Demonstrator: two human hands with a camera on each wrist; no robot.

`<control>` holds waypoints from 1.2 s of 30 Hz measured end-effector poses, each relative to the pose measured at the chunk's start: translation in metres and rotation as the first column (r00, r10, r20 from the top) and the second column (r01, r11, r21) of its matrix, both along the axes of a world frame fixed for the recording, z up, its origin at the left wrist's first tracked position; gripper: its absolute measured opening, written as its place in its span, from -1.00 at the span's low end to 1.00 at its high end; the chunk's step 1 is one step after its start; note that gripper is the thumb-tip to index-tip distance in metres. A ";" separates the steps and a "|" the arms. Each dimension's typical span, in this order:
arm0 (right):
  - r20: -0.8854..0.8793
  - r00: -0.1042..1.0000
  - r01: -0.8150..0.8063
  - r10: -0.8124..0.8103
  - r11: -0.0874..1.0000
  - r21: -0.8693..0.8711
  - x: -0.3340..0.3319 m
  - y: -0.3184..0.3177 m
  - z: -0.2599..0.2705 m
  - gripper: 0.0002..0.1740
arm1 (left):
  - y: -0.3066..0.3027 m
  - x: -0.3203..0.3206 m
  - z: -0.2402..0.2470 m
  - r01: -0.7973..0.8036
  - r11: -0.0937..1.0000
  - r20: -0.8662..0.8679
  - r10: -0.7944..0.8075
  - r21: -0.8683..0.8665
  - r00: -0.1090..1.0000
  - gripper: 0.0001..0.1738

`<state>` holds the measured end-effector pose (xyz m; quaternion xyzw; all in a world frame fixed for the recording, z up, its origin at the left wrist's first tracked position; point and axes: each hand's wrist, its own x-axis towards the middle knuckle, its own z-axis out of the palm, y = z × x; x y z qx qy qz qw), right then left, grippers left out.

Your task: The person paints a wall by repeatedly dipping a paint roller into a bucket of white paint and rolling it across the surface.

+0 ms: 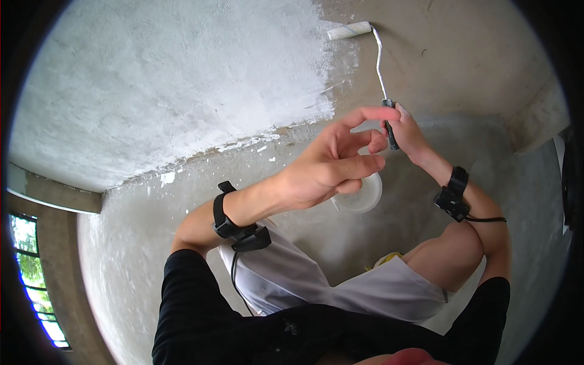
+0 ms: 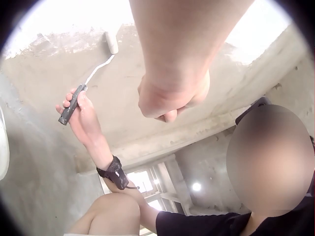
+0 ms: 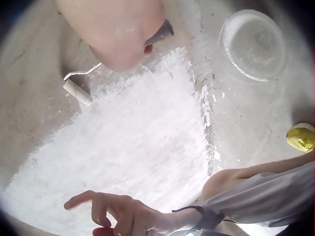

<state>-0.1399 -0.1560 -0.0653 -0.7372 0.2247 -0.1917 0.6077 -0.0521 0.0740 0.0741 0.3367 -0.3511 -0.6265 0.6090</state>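
A paint roller (image 1: 349, 31) has a white sleeve, a bent white-coated rod and a dark handle. My right hand (image 1: 411, 132) grips the handle, and the sleeve lies against the wall at the edge of the white paint. In the left wrist view the right fingers wrap around the roller's handle (image 2: 73, 105). My left hand (image 1: 328, 157) hangs in the air in front of the wall, holding nothing. Its index finger reaches forward and the other fingers bend loosely, as the right wrist view also shows. White paint (image 1: 201, 67) covers the wall's left part; bare grey-brown wall (image 1: 468, 61) lies to the right.
A round whitish tub (image 3: 227, 44) stands on the concrete floor (image 1: 280, 237), partly behind the left hand in the head view. Paint spots dot the floor along the wall's foot. A yellow shoe (image 3: 301, 138) shows near the bent knees. A barred window (image 1: 36, 280) is at far left.
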 end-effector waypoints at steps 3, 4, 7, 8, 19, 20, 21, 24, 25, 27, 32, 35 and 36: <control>0.002 1.000 0.012 -0.012 1.000 -0.013 0.000 0.003 0.002 -0.70 | -0.002 0.003 -0.001 0.023 1.000 -0.006 -0.023 -0.004 1.000 -0.23; -0.002 1.000 0.020 -0.019 1.000 0.017 0.000 0.002 0.000 -0.70 | -0.002 0.004 -0.004 0.023 1.000 -0.005 -0.023 -0.004 1.000 -0.23; -0.015 0.999 0.031 -0.031 0.999 0.019 -0.001 0.002 0.003 -0.70 | -0.001 0.007 -0.010 0.091 0.994 0.065 -0.086 -0.068 0.994 -0.18; -0.024 0.999 0.035 -0.035 0.999 -0.011 -0.001 0.003 0.004 -0.71 | -0.001 0.006 -0.009 0.106 0.993 0.082 -0.102 -0.044 0.991 -0.16; 0.021 1.000 0.018 -0.017 0.999 -0.045 -0.003 -0.003 -0.002 -0.71 | -0.002 0.002 -0.012 0.202 0.971 0.083 -0.192 -0.128 0.978 -0.26; 0.038 0.999 0.032 -0.030 0.999 -0.035 -0.003 -0.004 -0.004 -0.71 | -0.003 0.002 -0.012 0.197 0.972 0.111 -0.183 -0.131 0.977 -0.29; 0.037 0.999 0.032 -0.031 0.999 -0.034 -0.004 -0.005 -0.006 -0.71 | -0.003 0.002 -0.012 0.191 0.972 0.140 -0.173 -0.134 0.975 -0.32; 0.076 0.997 0.027 -0.027 1.000 0.000 -0.004 -0.007 -0.008 -0.71 | -0.004 0.004 -0.014 0.200 0.972 0.205 -0.172 -0.124 0.963 -0.38; 0.105 0.994 0.038 -0.037 0.999 -0.010 -0.006 -0.007 -0.003 -0.71 | -0.005 0.004 -0.013 0.199 0.972 0.205 -0.172 -0.122 0.964 -0.38; 0.132 0.990 0.045 -0.041 0.999 -0.023 -0.004 -0.006 0.000 -0.71 | -0.005 0.004 -0.012 0.216 0.969 0.298 -0.173 -0.117 0.939 -0.45; 0.164 0.974 0.142 -0.154 0.986 0.083 -0.001 -0.006 0.005 -0.73 | -0.005 0.003 -0.011 0.156 0.988 0.403 -0.136 -0.018 0.905 -0.72; 0.177 0.968 0.170 -0.179 0.983 0.068 0.007 0.000 0.008 -0.73 | -0.003 0.001 -0.012 0.111 0.993 0.519 -0.116 0.042 0.847 -0.65; 0.188 0.968 0.160 -0.168 0.985 0.059 0.010 0.003 0.014 -0.73 | -0.003 -0.003 -0.014 0.066 0.995 0.570 -0.094 0.070 0.817 -0.58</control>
